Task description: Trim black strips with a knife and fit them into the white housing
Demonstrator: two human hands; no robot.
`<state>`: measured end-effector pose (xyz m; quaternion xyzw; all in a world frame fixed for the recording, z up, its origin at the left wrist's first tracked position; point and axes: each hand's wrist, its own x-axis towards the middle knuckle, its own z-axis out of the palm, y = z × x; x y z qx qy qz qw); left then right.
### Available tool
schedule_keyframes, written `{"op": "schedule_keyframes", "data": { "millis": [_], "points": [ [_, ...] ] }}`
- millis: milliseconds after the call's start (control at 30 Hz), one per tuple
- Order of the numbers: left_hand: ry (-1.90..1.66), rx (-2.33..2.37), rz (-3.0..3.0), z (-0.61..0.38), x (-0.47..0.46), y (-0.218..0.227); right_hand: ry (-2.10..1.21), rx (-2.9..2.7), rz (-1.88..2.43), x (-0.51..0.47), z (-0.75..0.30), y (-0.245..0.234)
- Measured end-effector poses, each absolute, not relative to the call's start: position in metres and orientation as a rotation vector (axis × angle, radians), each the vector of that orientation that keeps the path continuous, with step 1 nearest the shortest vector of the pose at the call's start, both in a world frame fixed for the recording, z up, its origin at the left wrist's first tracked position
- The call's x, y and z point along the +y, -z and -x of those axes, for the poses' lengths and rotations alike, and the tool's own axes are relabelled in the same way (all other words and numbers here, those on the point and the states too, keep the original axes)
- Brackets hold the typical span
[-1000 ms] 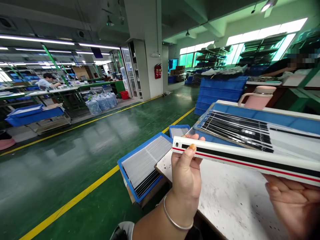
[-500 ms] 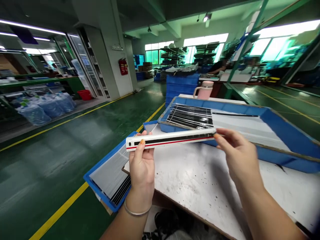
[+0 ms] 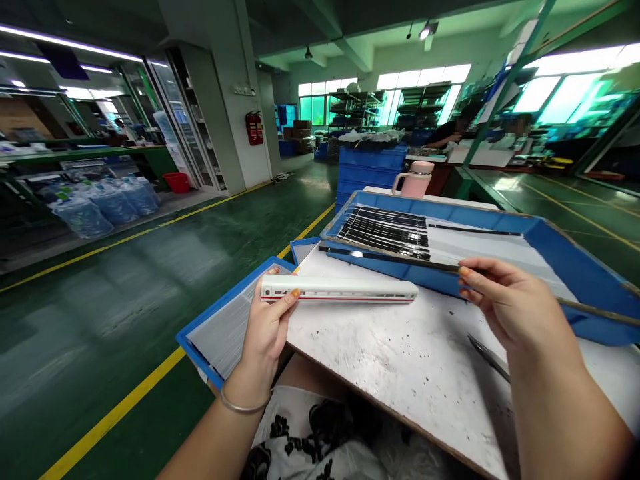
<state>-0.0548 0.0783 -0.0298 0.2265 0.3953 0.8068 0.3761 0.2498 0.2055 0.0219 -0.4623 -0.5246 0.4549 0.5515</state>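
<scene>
My left hand (image 3: 270,327) grips the left end of a long white bar with a red stripe (image 3: 345,290), held level over the white worktable (image 3: 400,360). My right hand (image 3: 505,303) is pinched on the end of a thin black strip (image 3: 390,259), which reaches leftward along the front of the blue tray (image 3: 560,260). That tray holds rows of black strips (image 3: 385,230) and white pieces. The two hands are apart, and the bar is only in the left one.
A second blue tray of white pieces (image 3: 220,327) sits below the table's left edge. A dark metal tool (image 3: 487,357) lies on the table near my right wrist. A pink jug (image 3: 415,179) and stacked blue crates (image 3: 370,170) stand behind. Other people work at far benches.
My right hand has let go of the white bar and now holds a black strip farther right. My left hand has lowered the bar and turned it so its black band no longer shows.
</scene>
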Motion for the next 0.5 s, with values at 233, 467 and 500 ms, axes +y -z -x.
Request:
{"op": "schedule_keyframes", "data": {
  "millis": [233, 467, 500],
  "points": [
    [-1.773, 1.442, -1.041, 0.096, 0.067, 0.018, -1.167, -1.144, 1.041, 0.211, -0.256, -0.018],
    [-1.462, 1.737, -1.441, 0.093, 0.091, 0.022, -1.126, -1.119, 1.0, 0.212, -0.249, -0.007],
    [-1.448, 1.747, -1.469, 0.089, 0.099, 0.024, -1.116, -1.108, 1.007, 0.211, -0.247, -0.005]
  ]
}}
